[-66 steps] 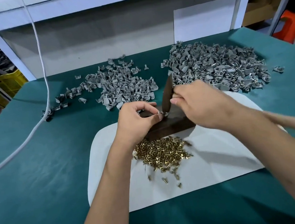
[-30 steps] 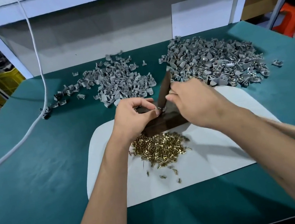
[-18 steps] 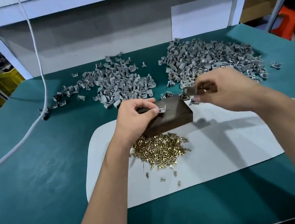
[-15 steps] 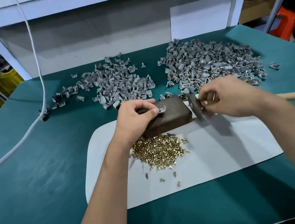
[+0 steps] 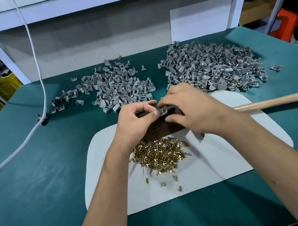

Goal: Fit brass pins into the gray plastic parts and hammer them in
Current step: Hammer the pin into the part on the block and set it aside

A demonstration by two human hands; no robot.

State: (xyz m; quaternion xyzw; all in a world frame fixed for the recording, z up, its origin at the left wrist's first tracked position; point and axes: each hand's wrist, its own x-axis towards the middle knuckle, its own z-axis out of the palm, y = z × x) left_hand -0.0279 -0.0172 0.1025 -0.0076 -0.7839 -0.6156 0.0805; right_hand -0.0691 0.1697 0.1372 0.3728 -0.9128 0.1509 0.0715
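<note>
Two hands meet over dark block (image 5: pixel 162 129): left hand (image 5: pixel 136 122) pinches one gray part (image 5: pixel 162 111), right hand (image 5: pixel 191 111) curls fingers onto it. Brass pins (image 5: pixel 159 154) heaped just below, on white mat (image 5: pixel 225 159). Gray-part piles (image 5: pixel 122 86) beyond the hands; hammer handle (image 5: pixel 274 101) lies behind right wrist.

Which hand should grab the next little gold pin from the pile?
Probably the left hand. The brass pins lie just below its wrist, while the right hand reaches across the dark block toward the gray part.
</note>
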